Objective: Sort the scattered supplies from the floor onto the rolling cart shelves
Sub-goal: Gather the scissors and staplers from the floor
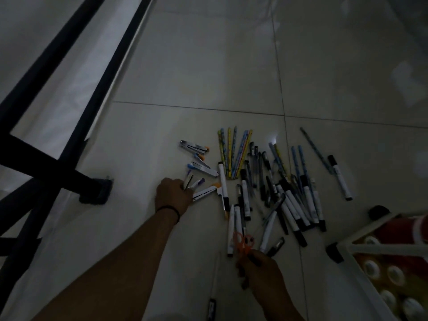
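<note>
the scene is dim. on the tiled floor [208, 66] lies a scatter of supplies: staplers [201, 169] on the left, patterned pencils [234, 154] fanned beside them, and a heap of markers and pens [289, 200] to the right. the left hand [172, 195] reaches down with its fingers curled round a stapler [188, 181] at the near edge of that group. the right hand [261, 272] grips orange scissors [243, 243], fingers clamped on them. the white cart [361, 247], with a black caster [334, 252], stands at the lower right.
</note>
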The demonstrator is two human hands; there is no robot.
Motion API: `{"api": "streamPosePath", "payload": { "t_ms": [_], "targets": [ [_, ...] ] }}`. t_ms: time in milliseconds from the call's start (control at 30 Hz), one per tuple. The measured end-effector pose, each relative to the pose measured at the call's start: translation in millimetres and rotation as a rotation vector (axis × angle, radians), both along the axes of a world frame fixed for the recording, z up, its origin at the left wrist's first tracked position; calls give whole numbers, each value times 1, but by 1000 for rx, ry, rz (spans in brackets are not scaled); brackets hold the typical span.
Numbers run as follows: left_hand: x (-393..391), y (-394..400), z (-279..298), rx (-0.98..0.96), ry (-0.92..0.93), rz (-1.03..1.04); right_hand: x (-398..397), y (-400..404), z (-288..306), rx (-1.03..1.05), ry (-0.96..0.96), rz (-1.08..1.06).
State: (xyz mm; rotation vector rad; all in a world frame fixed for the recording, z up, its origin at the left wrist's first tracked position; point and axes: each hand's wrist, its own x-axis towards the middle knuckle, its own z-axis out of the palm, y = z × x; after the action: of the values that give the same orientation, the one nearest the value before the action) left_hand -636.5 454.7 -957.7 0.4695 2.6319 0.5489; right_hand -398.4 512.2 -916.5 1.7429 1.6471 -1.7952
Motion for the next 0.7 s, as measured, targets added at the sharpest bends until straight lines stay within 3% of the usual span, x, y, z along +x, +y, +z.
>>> {"api": "streamPosePath", "payload": {
  "t_ms": [200, 333, 500, 600, 700],
  "targets": [
    [19, -17, 21, -51, 8, 52, 17, 11, 39, -3, -4, 8],
    [40, -42, 32, 80, -41, 260, 33, 19, 80, 122, 3, 136],
    [94, -37, 85, 354, -98, 346, 63, 22, 135, 280, 44, 191],
    [133, -20, 125, 466, -243, 325, 87, 21, 176, 341, 103, 205],
    [169, -2, 168, 626, -507, 372, 116, 16, 219, 475, 148, 239]
  ]
}}
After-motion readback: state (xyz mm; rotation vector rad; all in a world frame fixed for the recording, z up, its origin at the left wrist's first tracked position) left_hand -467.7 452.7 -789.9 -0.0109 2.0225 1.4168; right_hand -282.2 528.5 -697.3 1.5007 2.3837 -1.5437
